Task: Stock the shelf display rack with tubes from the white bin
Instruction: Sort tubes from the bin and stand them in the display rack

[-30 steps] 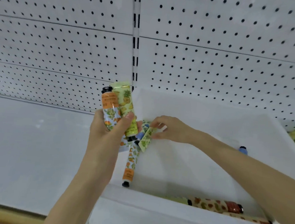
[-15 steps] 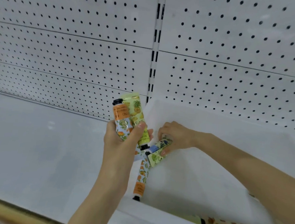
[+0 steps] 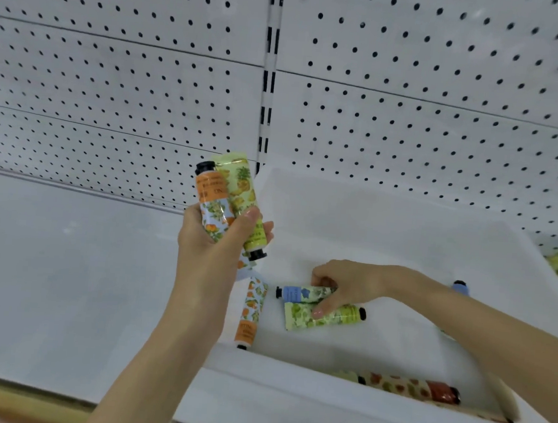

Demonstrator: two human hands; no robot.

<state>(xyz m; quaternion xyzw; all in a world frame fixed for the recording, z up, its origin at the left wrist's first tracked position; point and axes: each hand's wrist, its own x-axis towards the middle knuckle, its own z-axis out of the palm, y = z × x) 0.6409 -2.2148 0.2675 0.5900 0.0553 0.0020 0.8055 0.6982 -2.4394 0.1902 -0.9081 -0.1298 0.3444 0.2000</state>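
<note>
White pegboard (image 3: 147, 84) at the back, a bare white shelf (image 3: 49, 276) below it, and the white bin (image 3: 387, 220) sitting on the shelf on your right side. The display rack itself is not in view. Your right hand (image 3: 345, 286) is down inside the bin with its fingers (image 3: 324, 281) curled over two tubes on the floor: a blue-labelled tube (image 3: 301, 293) directly under the knuckles and a green tube (image 3: 322, 316) just nearer you, the thumb pressed on it. Both lie flat, touching, with their long axes crosswise to your forearm. The blue one's black cap pokes out past the fingertips toward your other hand. The green one's cap points the opposite way, back under your wrist. Your left hand (image 3: 208, 249) is up and away from those fingers, above the bin's left wall, clamped on an upright bundle: an orange tube (image 3: 210, 202) cap-up and a pineapple tube (image 3: 239, 191) cap-down. A second orange tube (image 3: 251, 312) hangs below that hand, its top end hidden, so the hold on it cannot be judged. The right fingers are the nearer ones by far. The likely next move is to lift the pair together, and the opposed caps mean one tube will probably need turning. A red tube (image 3: 410, 387) lies at the bin's front wall, well apart from the fingers.
</note>
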